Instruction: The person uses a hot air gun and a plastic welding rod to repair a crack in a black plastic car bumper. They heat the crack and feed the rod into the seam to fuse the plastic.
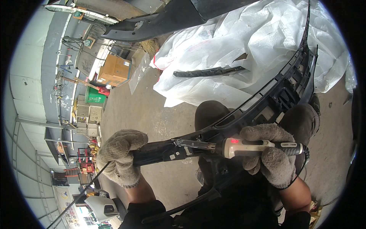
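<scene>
My left hand (121, 157), in a grey knitted glove, is closed round the left end of a long black plastic car trim piece (162, 152) with grille-like openings. The trim slants across my lap, up to the far right. My right hand (280, 167), gloved alike, grips a soldering iron (248, 148) with a cream and black handle and a lit red display. Its metal tip points left, lying on or just above the trim; contact cannot be made out. A thin black rod or line (82, 194) runs from beside my left glove to the lower left.
White bubble wrap (213, 49) covers the floor ahead, bearing a narrow black strip (209, 71). A large black panel (164, 23) spans above it. Farther left are a cardboard box (114, 70), a green bin (94, 95) and shelves. The iron's cord (306, 152) hangs at right.
</scene>
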`<state>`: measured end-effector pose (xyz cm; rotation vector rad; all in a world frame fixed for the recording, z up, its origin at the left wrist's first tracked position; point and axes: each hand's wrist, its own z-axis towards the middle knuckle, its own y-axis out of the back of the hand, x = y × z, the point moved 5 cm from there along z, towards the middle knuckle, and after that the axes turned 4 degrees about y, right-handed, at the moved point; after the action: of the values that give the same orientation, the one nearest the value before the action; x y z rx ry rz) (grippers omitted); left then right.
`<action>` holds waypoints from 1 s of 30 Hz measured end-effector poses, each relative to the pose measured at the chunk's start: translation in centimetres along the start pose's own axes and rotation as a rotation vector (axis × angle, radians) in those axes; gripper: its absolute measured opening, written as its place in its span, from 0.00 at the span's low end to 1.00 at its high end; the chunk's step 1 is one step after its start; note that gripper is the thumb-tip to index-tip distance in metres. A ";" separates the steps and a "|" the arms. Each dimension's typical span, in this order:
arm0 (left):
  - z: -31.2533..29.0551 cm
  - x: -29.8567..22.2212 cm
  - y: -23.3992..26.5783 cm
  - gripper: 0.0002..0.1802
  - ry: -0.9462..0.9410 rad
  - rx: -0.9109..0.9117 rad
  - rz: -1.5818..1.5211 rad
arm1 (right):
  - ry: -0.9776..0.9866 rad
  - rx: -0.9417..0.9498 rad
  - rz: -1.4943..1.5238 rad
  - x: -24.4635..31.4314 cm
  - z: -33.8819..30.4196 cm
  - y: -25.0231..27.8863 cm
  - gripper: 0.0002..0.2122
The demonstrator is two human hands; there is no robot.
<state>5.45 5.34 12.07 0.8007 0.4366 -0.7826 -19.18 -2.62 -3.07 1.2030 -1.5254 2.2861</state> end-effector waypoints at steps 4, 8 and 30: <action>0.1 -0.2 -0.2 0.18 -0.009 -0.045 0.023 | -0.007 -0.028 0.003 0.0 -0.2 0.0 0.19; 0.2 -0.4 -0.1 0.19 -0.016 -0.136 0.056 | -0.005 -0.015 0.081 0.1 -0.1 0.2 0.19; -2.3 10.9 6.5 0.17 0.438 -0.587 -0.787 | 0.011 -0.048 0.059 -0.2 0.3 0.2 0.20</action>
<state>17.32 5.09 6.97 0.2117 1.3560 -1.1196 -19.01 -2.86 -3.30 1.1467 -1.6229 2.2741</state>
